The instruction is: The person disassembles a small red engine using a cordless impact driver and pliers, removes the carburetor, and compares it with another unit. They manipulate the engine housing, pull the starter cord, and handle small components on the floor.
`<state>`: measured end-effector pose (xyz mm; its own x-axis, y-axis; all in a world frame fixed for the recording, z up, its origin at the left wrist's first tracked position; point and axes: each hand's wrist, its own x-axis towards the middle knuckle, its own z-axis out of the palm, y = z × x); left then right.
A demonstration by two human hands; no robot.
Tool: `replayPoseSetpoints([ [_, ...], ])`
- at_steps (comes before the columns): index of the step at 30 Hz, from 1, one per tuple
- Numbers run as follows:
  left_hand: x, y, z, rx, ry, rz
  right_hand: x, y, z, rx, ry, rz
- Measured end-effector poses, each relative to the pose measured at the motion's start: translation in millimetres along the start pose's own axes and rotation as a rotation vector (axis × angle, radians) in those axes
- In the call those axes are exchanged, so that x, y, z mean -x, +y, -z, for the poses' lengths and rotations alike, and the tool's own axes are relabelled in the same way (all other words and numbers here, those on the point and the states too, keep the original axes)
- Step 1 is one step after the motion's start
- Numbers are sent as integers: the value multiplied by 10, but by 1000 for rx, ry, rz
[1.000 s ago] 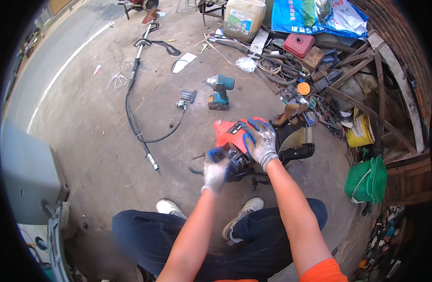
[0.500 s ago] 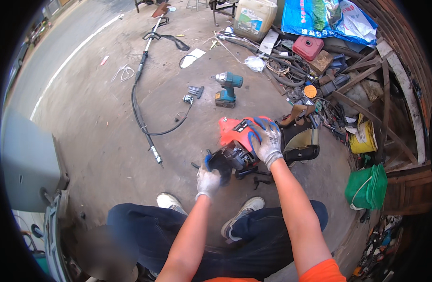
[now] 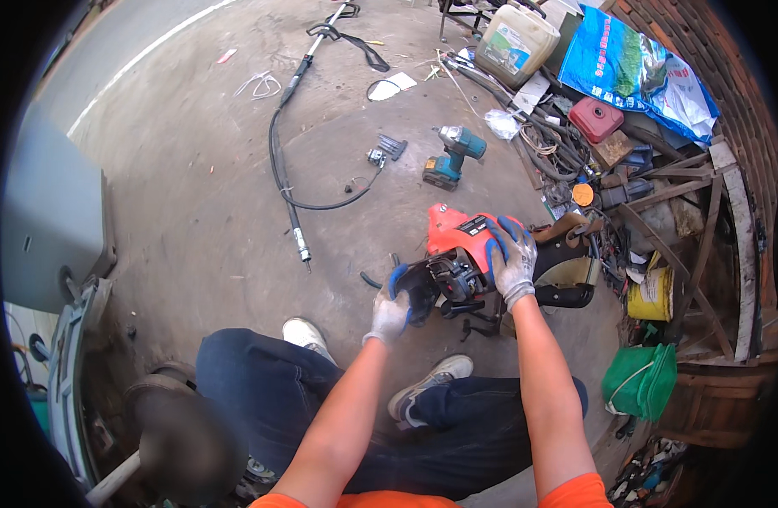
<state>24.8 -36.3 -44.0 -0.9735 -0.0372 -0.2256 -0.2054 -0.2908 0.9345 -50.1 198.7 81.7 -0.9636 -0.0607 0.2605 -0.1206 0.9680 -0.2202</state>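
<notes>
Clock centred on engine unit; 12 points away from the wearer.

Engine unit with red shroud (image 3: 456,234): on the concrete ground beyond the shoes, at the wearer's 1 o'clock. Mechanism (image 3: 458,278) bared at its 7 o'clock.

Left hand (image 3: 389,315): gloved, fingers and thumb clamped on the black cover (image 3: 420,292) at 8 o'clock. Whether the cover is fully free of the body: cannot tell.

Right hand (image 3: 514,258): gloved, fingers spread, laid over the shroud at 3 o'clock; bracing rather than wrapped round it.

Judged good practice: press down steadily with the right palm so the unit cannot rock; move the cover straight, toward 8 o'clock, without twisting; if it binds, look for a catch before adding force. Avoid snagging the bared parts.

Cordless driver (image 3: 456,146) stands at 12, well apart.
</notes>
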Motion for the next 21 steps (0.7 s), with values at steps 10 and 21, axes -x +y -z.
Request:
replayPoseSetpoints([
  [10,21,-218,185,-88,-56,1,4,59,14,-16,-44,48],
  [21,226,-608,828,340,61,337,17,115,-52,11,-32,-52],
])
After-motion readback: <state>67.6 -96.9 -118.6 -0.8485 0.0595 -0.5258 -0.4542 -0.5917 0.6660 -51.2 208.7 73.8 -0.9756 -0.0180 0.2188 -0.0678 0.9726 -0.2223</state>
